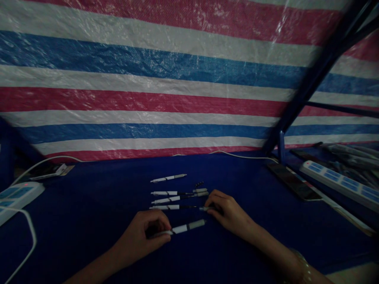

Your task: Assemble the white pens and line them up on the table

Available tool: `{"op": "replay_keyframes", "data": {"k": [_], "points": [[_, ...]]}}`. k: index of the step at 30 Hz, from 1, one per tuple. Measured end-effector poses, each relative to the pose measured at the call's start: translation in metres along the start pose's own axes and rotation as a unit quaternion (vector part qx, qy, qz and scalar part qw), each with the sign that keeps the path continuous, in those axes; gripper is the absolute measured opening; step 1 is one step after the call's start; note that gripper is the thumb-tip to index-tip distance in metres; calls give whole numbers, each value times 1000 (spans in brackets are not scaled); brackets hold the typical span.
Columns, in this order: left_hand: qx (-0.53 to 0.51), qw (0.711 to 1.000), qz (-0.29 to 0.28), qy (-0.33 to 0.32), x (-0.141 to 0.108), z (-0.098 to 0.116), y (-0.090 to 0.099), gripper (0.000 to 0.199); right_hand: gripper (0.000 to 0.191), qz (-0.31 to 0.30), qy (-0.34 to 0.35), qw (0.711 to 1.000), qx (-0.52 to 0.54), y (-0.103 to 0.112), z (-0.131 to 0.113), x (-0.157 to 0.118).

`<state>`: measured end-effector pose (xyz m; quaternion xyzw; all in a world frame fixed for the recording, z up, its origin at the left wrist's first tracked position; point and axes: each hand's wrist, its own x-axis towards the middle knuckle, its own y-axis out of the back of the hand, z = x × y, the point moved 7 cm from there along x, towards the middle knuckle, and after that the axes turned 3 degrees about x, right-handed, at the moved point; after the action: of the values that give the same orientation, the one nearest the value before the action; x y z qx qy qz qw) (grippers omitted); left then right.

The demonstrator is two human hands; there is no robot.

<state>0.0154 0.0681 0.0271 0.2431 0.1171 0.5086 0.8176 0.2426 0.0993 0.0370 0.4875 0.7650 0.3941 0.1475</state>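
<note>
My left hand (pixel 152 230) pinches the left end of a white pen with a grey grip (pixel 188 227), which points right. Between the fingers of my right hand (pixel 222 207) is a small grey pen grip (pixel 203 208). Just left of it lies a white pen barrel (pixel 166 207) with a dark refill (pixel 188 206) sticking out. Above that rest two more opened pens (pixel 168 199), their grey grips (pixel 201 190) beside the refill tips. Small dark springs (pixel 199 184) sit over the grips. A whole white pen (pixel 168 178) lies farthest back.
On the right are a dark phone (pixel 293 181), a white power strip (pixel 340 181) and a pile of plastic-wrapped items (pixel 355 157). Another power strip (pixel 20 197) with a white cable stands at left. A striped sheet (pixel 148 79) hangs behind the blue table (pixel 97 197).
</note>
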Motion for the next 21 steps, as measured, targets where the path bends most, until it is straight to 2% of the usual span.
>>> {"op": "replay_keyframes", "data": {"k": [6, 12, 15, 17, 21], "points": [[-3, 1000, -4, -3, -1, 3, 1, 4, 19, 39, -1, 999, -23, 3, 4, 15], [-1, 1000, 0, -10, -1, 3, 1, 4, 21, 72, -9, 997, -21, 6, 7, 7], [-4, 1000, 2, -8, 0, 2, 0, 5, 16, 85, -18, 996, 4, 10, 8, 3], [3, 1000, 4, -5, 1, 1, 1, 4, 10, 69, -34, 996, 49, 11, 7, 1], [19, 1000, 6, -13, 1, 2, 3, 5, 8, -35, -56, 984, 166, -3, 1, -5]]}}
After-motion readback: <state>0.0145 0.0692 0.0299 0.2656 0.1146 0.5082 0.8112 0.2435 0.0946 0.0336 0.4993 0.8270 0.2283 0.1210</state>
